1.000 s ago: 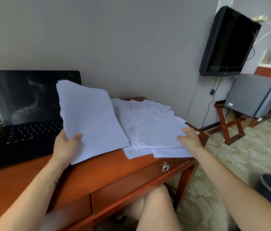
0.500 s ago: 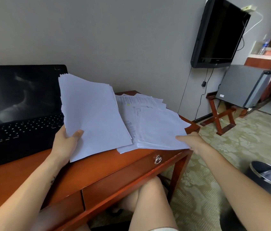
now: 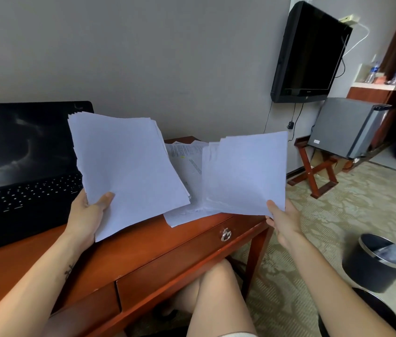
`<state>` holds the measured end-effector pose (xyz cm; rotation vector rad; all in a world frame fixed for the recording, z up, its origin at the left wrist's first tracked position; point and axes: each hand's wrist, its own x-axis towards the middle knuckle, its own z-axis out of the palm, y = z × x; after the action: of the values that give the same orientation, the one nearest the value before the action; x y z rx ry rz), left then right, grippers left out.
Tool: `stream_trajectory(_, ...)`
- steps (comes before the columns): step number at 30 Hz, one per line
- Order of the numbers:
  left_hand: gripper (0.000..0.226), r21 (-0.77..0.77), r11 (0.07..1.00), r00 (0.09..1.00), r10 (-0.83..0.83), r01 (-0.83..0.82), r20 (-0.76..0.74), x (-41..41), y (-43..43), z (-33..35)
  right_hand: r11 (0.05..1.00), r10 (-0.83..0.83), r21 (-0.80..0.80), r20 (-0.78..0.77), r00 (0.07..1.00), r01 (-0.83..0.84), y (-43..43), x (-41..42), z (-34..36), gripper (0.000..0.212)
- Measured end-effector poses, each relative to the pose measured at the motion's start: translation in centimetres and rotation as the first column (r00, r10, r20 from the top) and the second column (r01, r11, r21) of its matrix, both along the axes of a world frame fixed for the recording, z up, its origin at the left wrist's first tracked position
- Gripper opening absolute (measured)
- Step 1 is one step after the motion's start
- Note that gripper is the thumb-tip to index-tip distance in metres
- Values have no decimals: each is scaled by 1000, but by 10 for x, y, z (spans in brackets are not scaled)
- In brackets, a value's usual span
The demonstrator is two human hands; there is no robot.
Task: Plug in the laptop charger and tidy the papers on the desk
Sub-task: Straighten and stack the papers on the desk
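Papers [image 3: 182, 212] lie loose mid-frame on the bench [image 3: 143, 251]; left hand [image 3: 85, 215] grips the left stack [image 3: 124, 171], right hand [image 3: 284, 220] pinches the right stack [image 3: 243, 173]. Best merged, then tapped square.

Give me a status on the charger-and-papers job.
Done: most papers sit in two stacks. In hand: left hand grips the left stack by the laptop; right hand pinches the right stack, raised off the desk. Left: loose sheets lie on the desk between them, and the stacks need merging. Charger: no cable or plug in view, cannot tell.
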<state>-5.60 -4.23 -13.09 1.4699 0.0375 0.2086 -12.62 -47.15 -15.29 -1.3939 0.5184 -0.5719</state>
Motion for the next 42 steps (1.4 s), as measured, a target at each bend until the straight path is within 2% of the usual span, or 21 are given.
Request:
stream_trajectory(4,35,19,999,999,-37,38,-33,0,3,-1,989,-55,144,58,997,46,17,-3,-4,11)
stream_trajectory(10,36,45,988,986,-146,150,-82,-6,0,-1,987,15,156,94,995,-30,53,5,3,17)
stream_trajectory(14,35,103,968,969,-216,229,-120,-8,0,-2,997,72,22,110,991,-75,89,16,8,14)
stream_trajectory(16,31,122,957,960,-247,263,-132,-9,1,0,989,95,-120,101,990,-82,105,22,6,12)
stream_trajectory(19,25,155,945,953,-269,289,-138,-10,2,0,925,164,-346,-13,986,-158,126,29,6,15)
stream_trajectory(22,25,202,949,968,-220,242,-123,-12,0,3,837,220,-504,-46,974,-213,139,37,2,19)
stream_trajectory(26,29,264,934,970,-227,241,-83,-13,-2,3,733,266,-614,-139,954,-294,148,44,0,26)
stream_trajectory(31,34,248,930,963,-254,270,-96,-10,1,-2,706,392,-568,-182,902,-422,155,46,1,28)
stream_trajectory(34,33,219,936,961,-263,276,-88,-8,2,-4,712,394,-554,-196,898,-433,155,47,3,44)
stream_trajectory(36,34,211,944,967,-251,254,-41,-10,0,-4,718,383,-558,-182,906,-416,157,48,8,47)
stream_trajectory(38,34,196,955,972,-233,225,21,-14,-3,-2,758,397,-508,-137,907,-409,158,48,14,40)
stream_trajectory(40,33,155,971,978,-193,180,74,-17,-3,2,809,426,-402,-102,899,-429,159,49,24,25)
stream_trajectory(42,33,121,984,980,-149,134,131,-18,-2,10,843,460,-292,-46,887,-452,159,54,37,20)
